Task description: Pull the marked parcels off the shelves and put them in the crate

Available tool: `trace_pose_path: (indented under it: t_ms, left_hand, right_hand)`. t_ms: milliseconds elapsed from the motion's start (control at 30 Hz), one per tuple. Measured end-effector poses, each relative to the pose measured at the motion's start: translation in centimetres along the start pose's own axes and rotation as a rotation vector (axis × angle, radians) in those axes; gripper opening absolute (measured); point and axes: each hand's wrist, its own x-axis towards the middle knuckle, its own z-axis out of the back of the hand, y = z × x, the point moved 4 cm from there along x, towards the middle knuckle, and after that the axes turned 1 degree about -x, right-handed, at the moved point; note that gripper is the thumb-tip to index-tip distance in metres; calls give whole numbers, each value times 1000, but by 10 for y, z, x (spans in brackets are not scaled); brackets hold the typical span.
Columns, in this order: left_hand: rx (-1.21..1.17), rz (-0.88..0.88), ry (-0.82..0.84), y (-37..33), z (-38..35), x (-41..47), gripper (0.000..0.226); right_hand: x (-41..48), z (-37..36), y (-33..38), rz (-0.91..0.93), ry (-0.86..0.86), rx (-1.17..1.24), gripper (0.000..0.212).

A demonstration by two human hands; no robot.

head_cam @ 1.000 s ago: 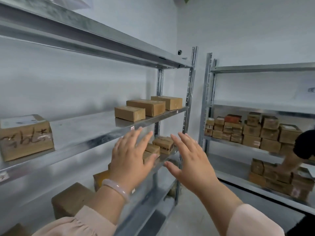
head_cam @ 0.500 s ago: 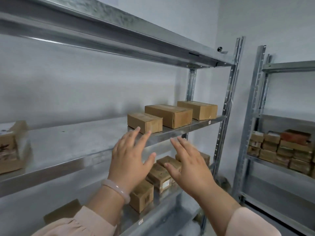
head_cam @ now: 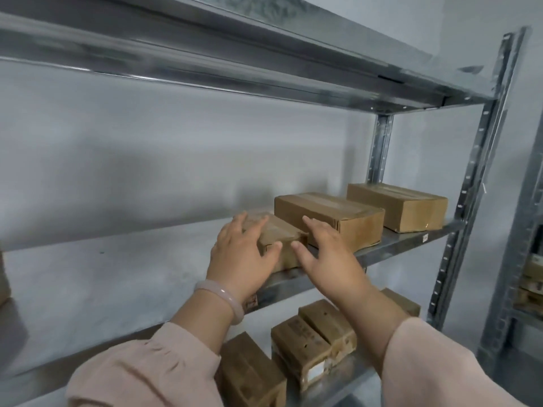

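Observation:
Three brown cardboard parcels stand in a row on the middle metal shelf (head_cam: 123, 277). The nearest, smallest parcel (head_cam: 279, 239) lies between my hands. My left hand (head_cam: 241, 254) rests on its left top edge with the fingers spread. My right hand (head_cam: 326, 254) is at its right front corner, fingers apart, in front of the middle parcel (head_cam: 332, 215). Neither hand has closed around it. The far parcel (head_cam: 399, 204) sits by the upright post. No markings show on these three. No crate is in view.
Several more brown parcels (head_cam: 302, 348) lie on the shelf below, partly hidden by my arms. A steel upright (head_cam: 476, 186) bounds the rack on the right; a second rack (head_cam: 526, 259) stands beyond it. Another shelf (head_cam: 235, 63) runs overhead.
The view has swung left and closer to the rack. Both hands have risen from below the shelf edge up to the smallest parcel, the left one landing on it.

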Motion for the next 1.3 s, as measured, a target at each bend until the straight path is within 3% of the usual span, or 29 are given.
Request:
trace_pose_path:
  t_ms: [133, 267, 367, 500, 667, 833, 1000, 1100, 1200, 1300]
  left_hand:
    - [-30, 163, 57, 7, -15, 29, 63]
    - [-3, 297, 173, 17, -32, 40, 68]
    - [-75, 323, 176, 20, -37, 41, 65]
    - [-202, 262, 45, 15, -32, 36, 58]
    - [-297, 106, -257, 1, -15, 17, 53]
    - [-472, 148, -396, -9, 1, 7, 59]
    - [-773, 276, -357, -5, 4, 5, 103]
    - [-891, 304, -411, 0, 4, 4, 91]
    - [-1133, 308, -390, 7, 4, 5, 68]
    - [-1408, 387, -293, 7, -4, 3, 53]
  right_hand:
    - [56, -10, -12, -93, 36, 194, 59]
    - [81, -33, -32, -248, 291, 233, 65]
    - [82, -45, -32, -247, 399, 274, 39]
    - [71, -41, -26, -195, 317, 514, 15]
    - [49, -37, -21, -88, 228, 856, 47]
    - [38, -38, -11, 167, 123, 857, 65]
    - [25, -38, 4, 427, 50, 705, 67]
    - [22, -40, 6, 482, 68, 799, 57]
    - [28, -42, 3, 272, 167, 1001, 42]
    - [36, -51, 5, 126, 393, 1065, 41]
